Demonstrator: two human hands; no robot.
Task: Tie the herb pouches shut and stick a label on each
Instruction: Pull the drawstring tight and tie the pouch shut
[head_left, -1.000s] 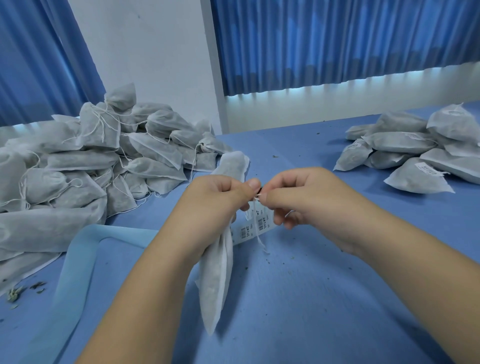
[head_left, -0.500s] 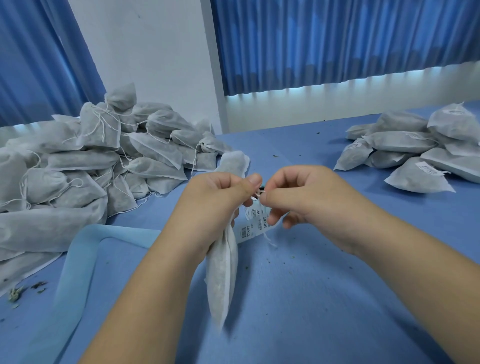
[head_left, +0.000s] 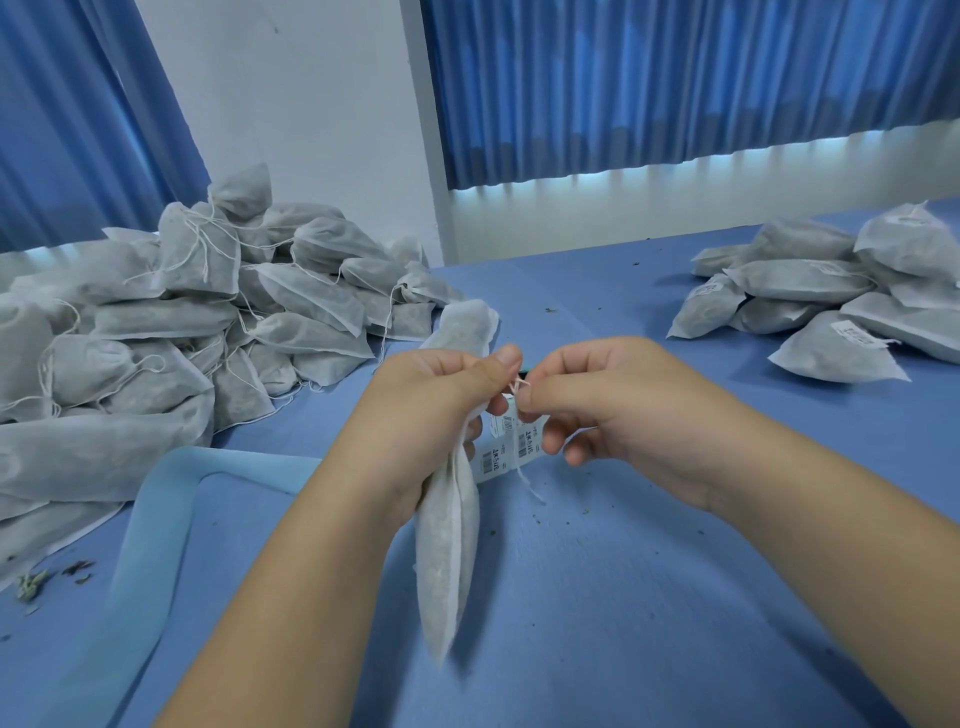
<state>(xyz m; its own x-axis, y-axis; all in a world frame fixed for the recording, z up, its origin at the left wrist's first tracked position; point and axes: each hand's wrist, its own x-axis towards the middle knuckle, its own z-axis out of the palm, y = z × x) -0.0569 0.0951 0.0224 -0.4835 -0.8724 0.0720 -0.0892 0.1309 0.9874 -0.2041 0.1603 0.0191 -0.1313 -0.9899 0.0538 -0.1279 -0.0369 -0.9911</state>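
Note:
A white herb pouch (head_left: 447, 551) hangs from my left hand (head_left: 431, 400), which grips its neck in the middle of the view. My right hand (head_left: 597, 410) pinches the pouch's thin white drawstring (head_left: 519, 385) just beside my left thumb. A loose string end trails down below my right hand. A strip of white barcode labels (head_left: 506, 452) lies on the blue table beneath both hands. Another pouch (head_left: 467, 325) lies just behind my left hand.
A big heap of unlabelled pouches (head_left: 171, 322) fills the left side of the blue table (head_left: 649, 597). A smaller pile of labelled pouches (head_left: 831, 301) sits at the right. A pale blue band (head_left: 156, 519) curves at front left. Herb crumbs (head_left: 31, 584) lie at the left edge.
The hanging pouch has swung and turned slightly under my left hand. My two hands have drawn a little apart with the string between them.

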